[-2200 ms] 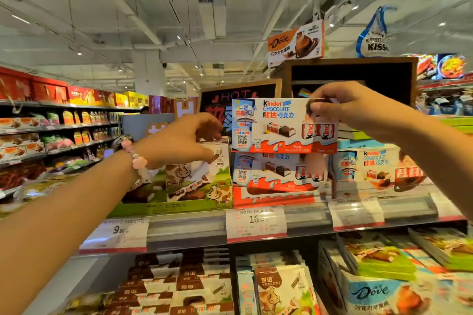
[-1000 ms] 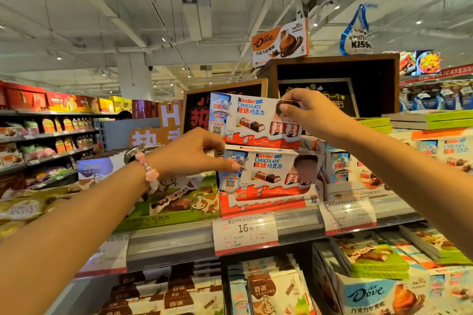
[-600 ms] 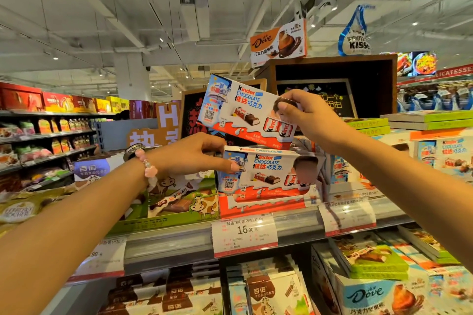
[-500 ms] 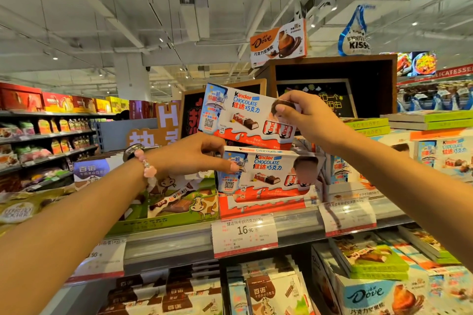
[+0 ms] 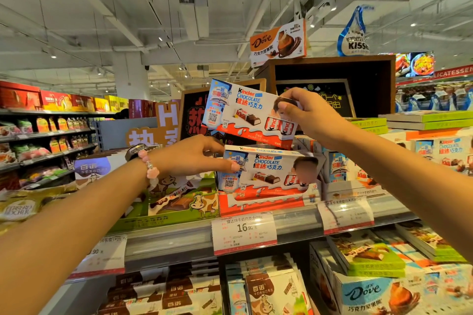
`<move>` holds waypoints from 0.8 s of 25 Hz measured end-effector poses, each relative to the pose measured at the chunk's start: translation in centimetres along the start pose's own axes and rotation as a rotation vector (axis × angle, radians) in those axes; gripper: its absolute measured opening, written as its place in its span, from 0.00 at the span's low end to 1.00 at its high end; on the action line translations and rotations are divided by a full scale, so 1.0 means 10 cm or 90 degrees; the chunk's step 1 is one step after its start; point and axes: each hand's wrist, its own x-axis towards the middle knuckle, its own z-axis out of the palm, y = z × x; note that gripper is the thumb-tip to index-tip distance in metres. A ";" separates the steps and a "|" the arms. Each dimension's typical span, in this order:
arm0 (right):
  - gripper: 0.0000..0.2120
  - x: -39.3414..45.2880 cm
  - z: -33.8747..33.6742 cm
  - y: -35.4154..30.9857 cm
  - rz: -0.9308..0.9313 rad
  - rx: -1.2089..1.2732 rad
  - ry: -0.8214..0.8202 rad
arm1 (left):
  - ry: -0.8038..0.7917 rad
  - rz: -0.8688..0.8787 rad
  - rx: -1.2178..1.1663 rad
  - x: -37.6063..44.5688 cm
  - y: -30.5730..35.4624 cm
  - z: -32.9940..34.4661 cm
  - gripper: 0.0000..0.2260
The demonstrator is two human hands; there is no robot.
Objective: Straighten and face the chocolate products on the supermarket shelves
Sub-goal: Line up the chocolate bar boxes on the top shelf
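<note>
Tilted Kinder box (image 5: 245,112) held above shelved Kinder box (image 5: 268,171).

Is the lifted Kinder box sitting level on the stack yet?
No: the right hand pinches the lifted Kinder box by its right end, tilted and clear above the shelf Kinder box.

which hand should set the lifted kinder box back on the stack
Right. The right hand already pinches the raised Kinder box at its end, just above the stack. The left hand only touches the stack's left end.
</note>
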 end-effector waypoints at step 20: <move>0.11 -0.04 -0.05 0.09 -0.007 -0.249 -0.158 | 0.226 0.031 0.003 0.03 -0.18 0.03 0.48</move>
